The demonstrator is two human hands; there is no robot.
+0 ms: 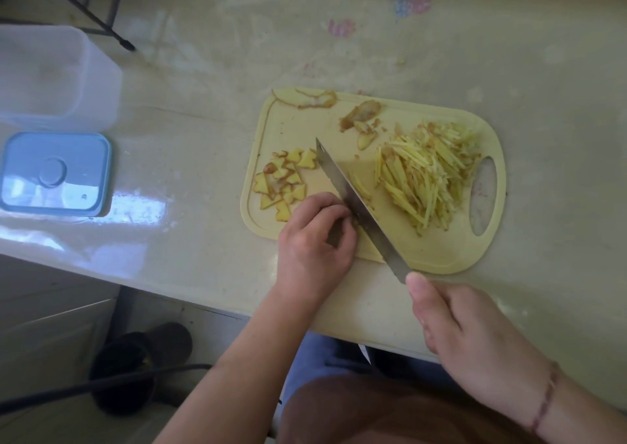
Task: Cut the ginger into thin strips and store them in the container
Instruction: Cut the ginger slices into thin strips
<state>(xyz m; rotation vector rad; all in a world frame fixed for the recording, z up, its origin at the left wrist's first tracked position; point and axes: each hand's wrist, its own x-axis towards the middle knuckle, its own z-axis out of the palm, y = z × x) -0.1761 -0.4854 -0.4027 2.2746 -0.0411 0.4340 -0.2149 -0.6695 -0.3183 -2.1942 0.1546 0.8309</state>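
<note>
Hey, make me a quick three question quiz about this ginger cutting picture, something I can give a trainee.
1. True or false: the blue lid is on the container.
2. Which hand holds the knife? A) left hand B) right hand
3. Fill in: the pile of strips lies at the end of the cutting board with the ____ hole.

Key: 1. False, the lid lies on the counter beside the open container. 2. B, while the left hand steadies the ginger against the blade. 3. Handle.
</note>
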